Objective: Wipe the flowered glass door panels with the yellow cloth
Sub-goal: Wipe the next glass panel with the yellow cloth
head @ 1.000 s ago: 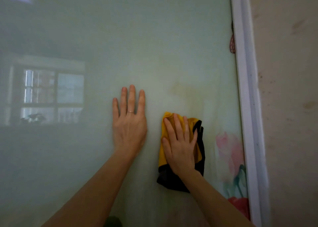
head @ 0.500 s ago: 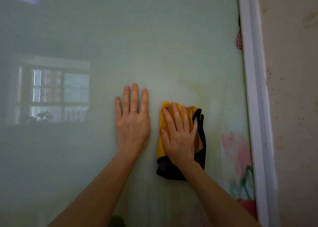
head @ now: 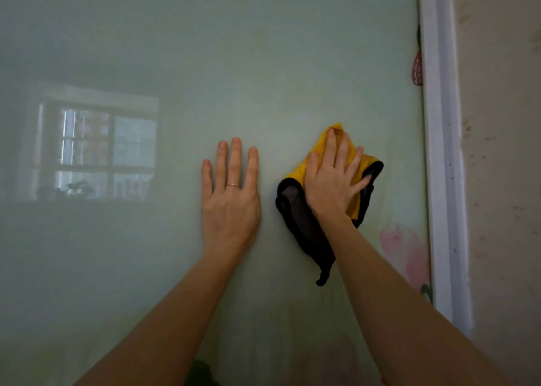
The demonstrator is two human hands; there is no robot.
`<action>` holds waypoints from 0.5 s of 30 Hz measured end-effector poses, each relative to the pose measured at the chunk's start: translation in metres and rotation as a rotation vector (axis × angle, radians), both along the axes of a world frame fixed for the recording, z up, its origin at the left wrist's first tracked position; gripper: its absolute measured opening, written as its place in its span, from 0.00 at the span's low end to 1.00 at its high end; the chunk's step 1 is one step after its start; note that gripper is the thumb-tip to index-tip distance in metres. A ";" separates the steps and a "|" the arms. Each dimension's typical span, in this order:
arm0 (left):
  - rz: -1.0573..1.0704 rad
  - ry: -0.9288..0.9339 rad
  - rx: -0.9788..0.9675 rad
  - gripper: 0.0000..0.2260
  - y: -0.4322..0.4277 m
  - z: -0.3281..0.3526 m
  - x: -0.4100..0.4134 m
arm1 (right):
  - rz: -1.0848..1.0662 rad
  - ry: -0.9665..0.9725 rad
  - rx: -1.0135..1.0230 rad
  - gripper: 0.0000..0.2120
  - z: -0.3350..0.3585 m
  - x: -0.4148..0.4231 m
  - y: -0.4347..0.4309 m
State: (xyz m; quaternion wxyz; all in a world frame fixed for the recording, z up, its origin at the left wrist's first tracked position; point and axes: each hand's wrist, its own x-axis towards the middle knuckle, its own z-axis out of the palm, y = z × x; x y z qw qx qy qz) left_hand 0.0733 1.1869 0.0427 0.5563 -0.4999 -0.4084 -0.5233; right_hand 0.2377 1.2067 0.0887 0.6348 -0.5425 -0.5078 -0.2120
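Head view: two flat hands, left (head: pixel 231 207) on glass panel (head: pixel 263 63), right (head: pixel 330 186) pressing one yellow cloth (head: pixel 355 207).

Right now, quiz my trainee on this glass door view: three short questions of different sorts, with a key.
1. True or false: the left hand holds the yellow cloth.
2. Which hand wears the ring? A left, B right.
3. Fill in: the pink flower print lies to the cloth's lower ____.
Key: 1 false, the right hand presses it flat on the glass door panel; 2 A; 3 right.

Green glass panel (head: pixel 263 63) bears yellow cloth (head: pixel 301 218), flat left hand (head: pixel 231 207).
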 end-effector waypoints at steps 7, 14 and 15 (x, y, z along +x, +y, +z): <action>0.003 -0.012 0.000 0.26 0.000 0.000 0.001 | 0.032 -0.340 0.078 0.28 -0.026 -0.017 -0.010; 0.004 0.001 0.013 0.27 0.001 0.000 0.001 | 0.164 -0.162 -0.050 0.27 0.035 0.016 -0.006; 0.009 0.002 0.011 0.27 0.001 0.000 0.001 | 0.163 -0.114 -0.049 0.27 0.027 0.021 -0.003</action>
